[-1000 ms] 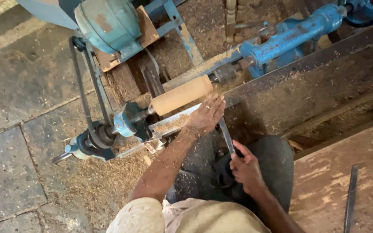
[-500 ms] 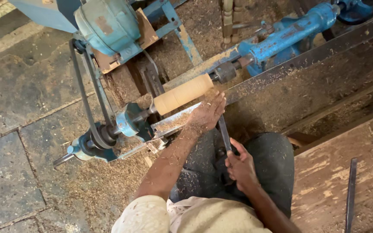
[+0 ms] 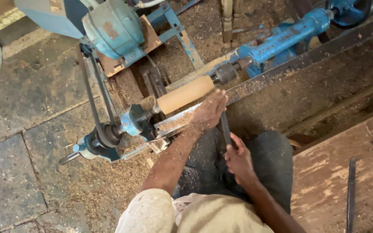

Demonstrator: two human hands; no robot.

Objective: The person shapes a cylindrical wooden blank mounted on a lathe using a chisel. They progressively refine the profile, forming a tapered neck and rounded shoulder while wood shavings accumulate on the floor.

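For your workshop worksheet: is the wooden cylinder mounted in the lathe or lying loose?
Mounted. The wooden cylinder lies level, gripped at both ends between the blue lathe parts, above the sawdust. Whether it is spinning, cannot tell.

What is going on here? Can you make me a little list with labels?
place: workshop floor covered in sawdust
machine: blue lathe with a belt and a blue motor
wood: pale round wooden piece, lying between the lathe's two ends
left hand: resting on the tool rest, right by the wood
right hand: gripping the handle end of a long chisel
chisel: points up toward the wood; its tip is hidden behind the left hand
nearby: a dark metal bar on a wooden board
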